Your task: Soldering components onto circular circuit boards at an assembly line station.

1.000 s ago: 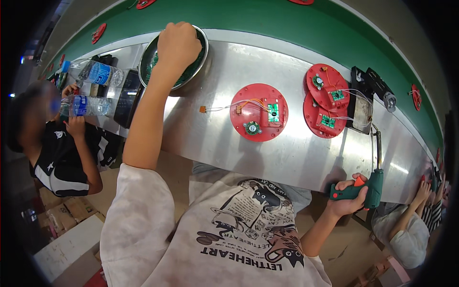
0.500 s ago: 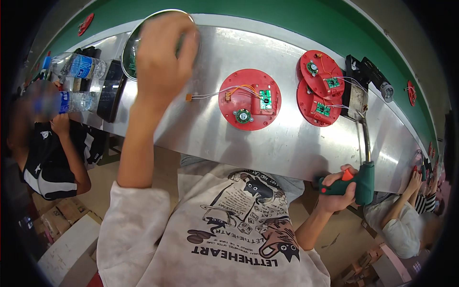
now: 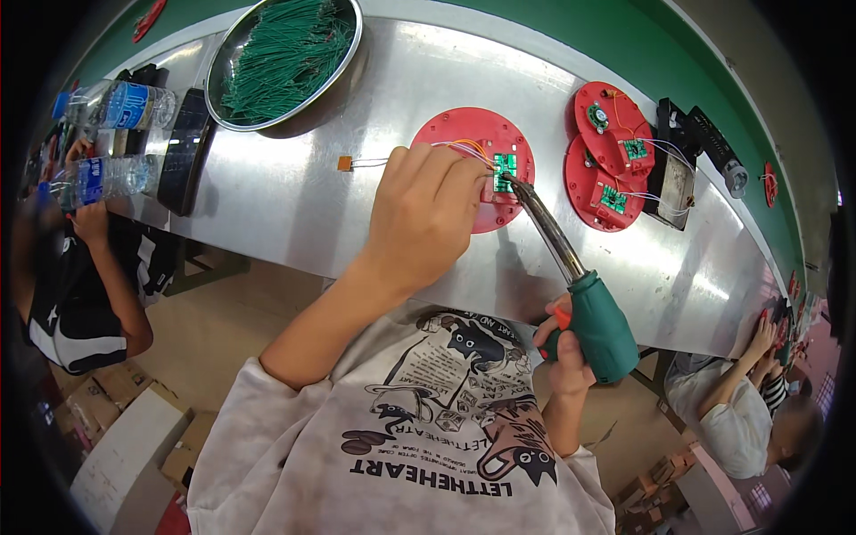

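On the counter (image 3: 294, 205), the red disc (image 3: 456, 126) is partly hidden by the left hand (image 3: 428, 212) — its grip cannot be told — and the soldering gun (image 3: 604, 330), gripped by the right hand (image 3: 569, 369). It is flanked by a wire-filled bowl (image 3: 354, 46) and stacked discs (image 3: 584, 207).

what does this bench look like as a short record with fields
left hand: over red disc, close to circuit board; grip unclear
right hand: holding green-handled soldering gun, tip at that board
metal bowl: upper left, holds green wires
overlapping red discs: two, right of the first
clear bottles: two, far left
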The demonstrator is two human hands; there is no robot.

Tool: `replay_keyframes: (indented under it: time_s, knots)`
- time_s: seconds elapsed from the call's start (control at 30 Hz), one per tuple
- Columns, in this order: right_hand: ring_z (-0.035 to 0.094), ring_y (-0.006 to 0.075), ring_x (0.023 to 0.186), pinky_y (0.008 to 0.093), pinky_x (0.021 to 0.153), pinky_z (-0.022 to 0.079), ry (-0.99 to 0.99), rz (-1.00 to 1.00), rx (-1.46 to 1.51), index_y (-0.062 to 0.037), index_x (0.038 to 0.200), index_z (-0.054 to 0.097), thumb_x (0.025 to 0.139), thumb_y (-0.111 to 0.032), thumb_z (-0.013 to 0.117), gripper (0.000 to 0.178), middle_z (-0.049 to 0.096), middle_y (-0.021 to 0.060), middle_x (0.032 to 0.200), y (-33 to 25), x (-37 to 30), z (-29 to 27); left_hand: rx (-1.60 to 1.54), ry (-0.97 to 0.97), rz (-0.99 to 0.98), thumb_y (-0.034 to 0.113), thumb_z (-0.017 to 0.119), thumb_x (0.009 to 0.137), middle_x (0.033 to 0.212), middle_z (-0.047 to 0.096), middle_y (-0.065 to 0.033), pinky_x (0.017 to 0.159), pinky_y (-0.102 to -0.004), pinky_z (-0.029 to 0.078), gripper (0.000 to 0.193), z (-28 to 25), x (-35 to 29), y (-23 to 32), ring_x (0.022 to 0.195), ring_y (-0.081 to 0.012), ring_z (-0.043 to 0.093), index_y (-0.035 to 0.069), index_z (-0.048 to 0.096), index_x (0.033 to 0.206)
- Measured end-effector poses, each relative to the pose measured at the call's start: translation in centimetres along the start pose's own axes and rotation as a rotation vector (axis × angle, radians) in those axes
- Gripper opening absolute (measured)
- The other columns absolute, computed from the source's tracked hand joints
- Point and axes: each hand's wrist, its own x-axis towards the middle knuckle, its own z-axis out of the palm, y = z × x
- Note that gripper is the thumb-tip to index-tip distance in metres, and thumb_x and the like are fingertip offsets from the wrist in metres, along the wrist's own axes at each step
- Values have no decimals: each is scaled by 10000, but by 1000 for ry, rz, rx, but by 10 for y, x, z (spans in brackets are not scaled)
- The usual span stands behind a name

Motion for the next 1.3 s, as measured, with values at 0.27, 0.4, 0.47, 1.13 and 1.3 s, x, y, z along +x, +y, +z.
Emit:
replay_keyframes:
  time_s: [0.27, 0.4, 0.47, 1.13, 1.3]
  knots:
    - [587, 215, 543, 298, 487, 468, -1, 9, -1, 108, 1188, 572, 894, -244, 615, 461, 607, 208, 1015, 1, 2, 5, 88, 30, 70, -2, 699, 795, 854, 637, -90, 666, -389, 400, 135, 3, -4, -4, 745, -274, 577, 9, 657, 923]
    - [591, 218, 550, 299, 493, 477, 39, 37, 50, 104, 1164, 575, 893, -226, 614, 429, 605, 199, 982, -1, 2, 7, 93, 31, 82, 2, 706, 784, 846, 631, -88, 660, -387, 397, 144, 5, -4, -6, 741, -273, 574, 9, 659, 920]
    - [595, 218, 554, 298, 488, 477, 18, 54, 55, 102, 1146, 574, 892, -231, 614, 421, 605, 196, 972, -3, 3, 3, 95, 52, 112, 2, 710, 773, 842, 628, -85, 655, -384, 393, 159, 6, -4, -7, 740, -269, 573, 8, 659, 924]
    - [609, 213, 498, 308, 447, 484, 163, -21, 119, 127, 1153, 521, 925, -331, 599, 517, 607, 257, 1013, 7, 2, -2, 104, 49, 132, -2, 703, 746, 832, 628, -68, 653, -375, 391, 191, 4, -6, -6, 742, -253, 565, 12, 684, 935]
    - [610, 220, 498, 313, 448, 484, 150, -30, 102, 120, 1166, 528, 923, -327, 604, 514, 607, 265, 1028, 8, 2, -4, 95, 38, 135, -6, 700, 729, 845, 627, -65, 661, -375, 398, 223, 2, -6, -5, 752, -250, 564, 18, 698, 951]
